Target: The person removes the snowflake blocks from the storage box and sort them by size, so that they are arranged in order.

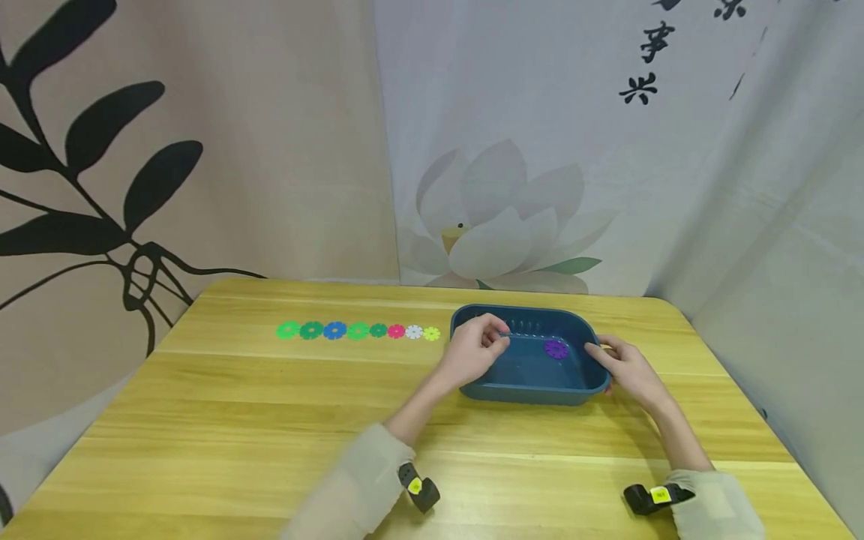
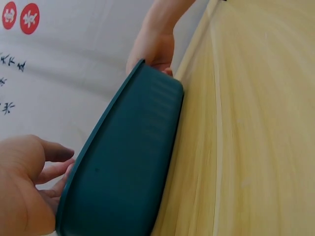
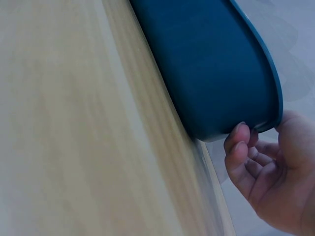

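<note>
A dark blue-green plastic basin stands on the table, and inside it lies a purple notched disc. My right hand grips the basin's right end, thumb over the rim and fingers underneath on the outer wall, as the right wrist view also shows. Over the basin's left side hovers my left hand, its fingers loosely bent and nothing visible between them. From the left wrist, the same hand appears by the basin's rim, some fingertips hidden behind it.
Left of the basin, several notched discs lie in a row on the wooden table: among them a blue disc, a pink disc, a white disc and a yellow disc. A printed curtain hangs behind.
</note>
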`<state>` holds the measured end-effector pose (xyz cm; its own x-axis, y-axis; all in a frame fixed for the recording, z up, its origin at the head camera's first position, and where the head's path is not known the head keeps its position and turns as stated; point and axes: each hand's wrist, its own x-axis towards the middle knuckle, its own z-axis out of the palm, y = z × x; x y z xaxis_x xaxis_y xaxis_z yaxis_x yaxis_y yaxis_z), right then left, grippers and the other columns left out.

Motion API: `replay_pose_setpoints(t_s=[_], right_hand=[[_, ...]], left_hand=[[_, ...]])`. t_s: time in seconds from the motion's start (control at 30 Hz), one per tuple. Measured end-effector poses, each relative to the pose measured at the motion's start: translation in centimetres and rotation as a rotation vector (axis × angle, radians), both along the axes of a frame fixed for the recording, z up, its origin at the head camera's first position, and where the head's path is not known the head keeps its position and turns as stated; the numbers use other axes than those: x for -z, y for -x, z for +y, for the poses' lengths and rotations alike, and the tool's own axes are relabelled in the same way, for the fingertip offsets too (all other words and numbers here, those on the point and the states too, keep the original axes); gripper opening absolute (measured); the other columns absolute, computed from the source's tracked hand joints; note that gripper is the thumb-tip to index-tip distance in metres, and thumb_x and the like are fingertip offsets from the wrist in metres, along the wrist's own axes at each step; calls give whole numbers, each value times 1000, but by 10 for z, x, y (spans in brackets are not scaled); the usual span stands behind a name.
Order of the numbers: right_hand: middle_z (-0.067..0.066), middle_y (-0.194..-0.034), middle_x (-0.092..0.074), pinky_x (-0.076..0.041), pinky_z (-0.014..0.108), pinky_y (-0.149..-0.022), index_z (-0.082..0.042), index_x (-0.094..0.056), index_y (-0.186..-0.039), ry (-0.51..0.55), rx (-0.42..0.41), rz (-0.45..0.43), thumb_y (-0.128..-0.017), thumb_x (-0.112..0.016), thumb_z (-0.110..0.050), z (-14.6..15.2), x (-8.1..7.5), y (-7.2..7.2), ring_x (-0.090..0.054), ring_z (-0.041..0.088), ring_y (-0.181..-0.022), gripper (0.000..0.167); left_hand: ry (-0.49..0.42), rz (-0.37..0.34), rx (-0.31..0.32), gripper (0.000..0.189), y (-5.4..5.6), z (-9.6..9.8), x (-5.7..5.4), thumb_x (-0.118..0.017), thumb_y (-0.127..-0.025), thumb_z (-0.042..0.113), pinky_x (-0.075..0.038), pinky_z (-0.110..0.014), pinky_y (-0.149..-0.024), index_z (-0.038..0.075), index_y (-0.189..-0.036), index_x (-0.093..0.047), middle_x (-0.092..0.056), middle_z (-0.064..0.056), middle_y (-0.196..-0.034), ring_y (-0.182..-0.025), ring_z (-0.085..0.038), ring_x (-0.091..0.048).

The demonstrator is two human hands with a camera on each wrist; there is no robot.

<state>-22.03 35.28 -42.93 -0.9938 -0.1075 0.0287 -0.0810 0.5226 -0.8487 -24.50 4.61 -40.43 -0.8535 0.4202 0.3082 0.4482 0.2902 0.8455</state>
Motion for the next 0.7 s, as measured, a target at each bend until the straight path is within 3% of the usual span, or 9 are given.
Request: replay_pose_setpoints(t_s=[0.23,0.47,0.7], right_hand=[[19,-89,-68,-53,35,-51,8,-45,-142,9,-2,0,-106,-55,-34,0,0,0,-59,22,-52,56],[19,-88,-68,-53,35,-52,7,-46,-142,-2,-1,5,-105,-55,-34,0,0,0,-59,24,-52,56],[16,-88,-68,-53,34,-53,6,-46,-142,-21,9,2,-105,-54,-36,0,0,2,-60,24,-53,57]], left_hand=[[68,-39,2,16,4,26,4,-64,-100,10,-45,-20,-63,1,-112,-66,-57,0,-85,-69,-10,-52],[142,-19,53,14,9,52,7,-64,-100,9,-47,-18,-71,2,-111,-66,-60,2,-88,-76,-6,-55],[182,-52,116,14,14,73,8,-65,-99,11,-49,-17,-76,4,-112,-64,-65,0,-94,-83,-8,-58]])
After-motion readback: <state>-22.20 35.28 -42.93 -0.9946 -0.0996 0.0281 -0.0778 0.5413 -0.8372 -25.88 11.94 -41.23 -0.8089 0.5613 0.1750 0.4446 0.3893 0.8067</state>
